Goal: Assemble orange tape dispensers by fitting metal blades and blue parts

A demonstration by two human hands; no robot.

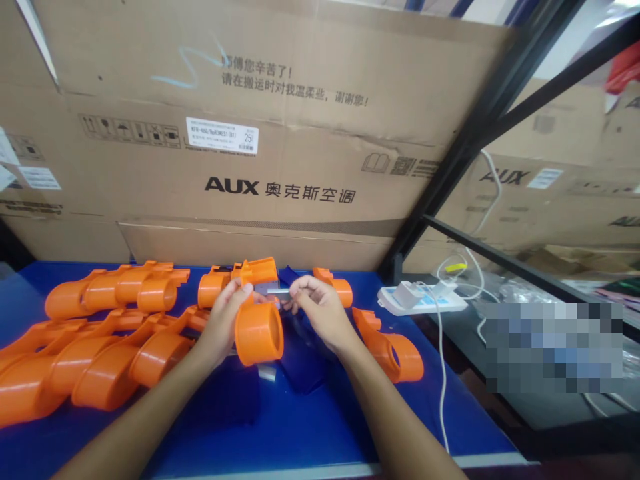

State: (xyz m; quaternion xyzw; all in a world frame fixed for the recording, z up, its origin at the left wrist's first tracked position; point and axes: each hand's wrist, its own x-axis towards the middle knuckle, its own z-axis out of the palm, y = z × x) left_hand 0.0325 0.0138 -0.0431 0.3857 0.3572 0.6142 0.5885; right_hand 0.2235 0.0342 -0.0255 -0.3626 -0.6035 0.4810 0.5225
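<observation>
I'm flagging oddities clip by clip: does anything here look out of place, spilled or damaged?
A pixelated patch stands out at right, odd because it hides whatever lies there on the dark surface. Nothing looks spilled, and the orange piece in the left hand shows no visible damage.

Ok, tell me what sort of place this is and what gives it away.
Probably a small workshop or packing area: glossy orange plastic ring-ended parts lie in rows on a blue-topped workbench, large brown AUX-printed cardboard stands behind, and a white plastic power strip lies to the right.
</observation>
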